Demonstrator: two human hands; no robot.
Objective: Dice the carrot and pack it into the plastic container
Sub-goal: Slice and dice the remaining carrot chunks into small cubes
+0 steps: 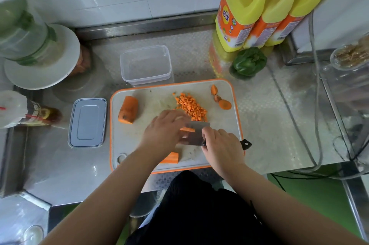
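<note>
On the orange-rimmed cutting board (pixel 139 145), my right hand (pixel 221 145) grips a cleaver (pixel 196 135) by its black handle. My left hand (pixel 164 130) holds down a thin carrot piece (pixel 187 129) against the blade. A pile of diced carrot (pixel 192 108) lies just beyond the knife. A large carrot chunk (pixel 128 110) sits at the board's left, and another piece (pixel 172 158) lies under my left wrist. Carrot ends (pixel 224 104) rest at the far right. The clear plastic container (pixel 146 65) stands behind the board, with nothing in it. Its lid (pixel 87 123) lies to the left.
Yellow oil jugs (pixel 259 9) and a green pepper (pixel 249 62) stand at the back right. A white plate (pixel 50 65) under a clear bottle sits at the back left, with a sauce bottle (pixel 30 111) lying nearby. Cables (pixel 317 105) run along the right of the steel counter.
</note>
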